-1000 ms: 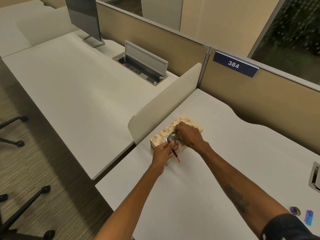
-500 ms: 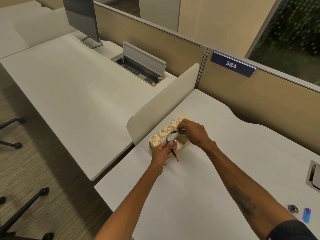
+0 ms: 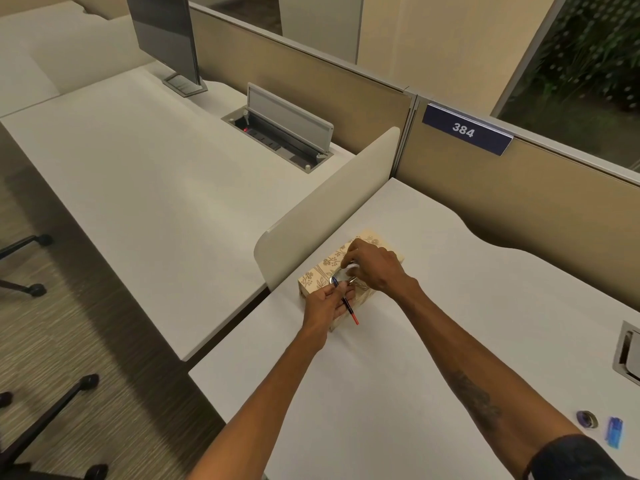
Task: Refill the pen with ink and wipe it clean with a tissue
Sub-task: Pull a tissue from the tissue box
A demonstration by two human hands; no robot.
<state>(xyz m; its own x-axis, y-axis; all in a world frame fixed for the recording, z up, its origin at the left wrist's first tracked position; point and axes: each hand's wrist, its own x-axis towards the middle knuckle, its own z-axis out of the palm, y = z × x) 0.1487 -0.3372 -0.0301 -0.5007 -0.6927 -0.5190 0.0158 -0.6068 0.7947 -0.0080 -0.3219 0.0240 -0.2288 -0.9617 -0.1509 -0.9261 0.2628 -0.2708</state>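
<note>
On the white desk surface [image 3: 398,393], close to its left edge and just beside the cream rounded divider panel [image 3: 325,209], lies a beige cardboard tissue box with a brown floral print [image 3: 320,277], and both bare hands meet over it. The left hand [image 3: 329,303] rests against the near end of the box with its fingers [image 3: 341,308] closed around a slim pen with a dark barrel and a red tip [image 3: 348,306]; the pen slants from the oval opening on the box top down toward the person, its red end sticking out below the hand over the surface, its upper end looking bluish near the opening. The right hand [image 3: 375,266] is arched over the middle of the box top, its fingers [image 3: 351,254] pinched together on a small bit of white tissue [image 3: 352,270] at the opening; how much of the sheet is out of the box is hidden by the hand. Well apart from the box, at the near right corner of the surface, sit a small round dark object [image 3: 587,418] and, just beside it, a small blue translucent object [image 3: 614,432]; both are too small to identify. A grey recessed hatch [image 3: 628,351] is set in the surface at the right edge. On the tan partition behind hangs a dark blue sign reading 384 [image 3: 465,133]. The neighbouring desk to the left carries a grey monitor [image 3: 162,36] and an open cable tray with its lid raised [image 3: 280,129], and black chair legs [image 3: 45,424] stand on the carpet.
</note>
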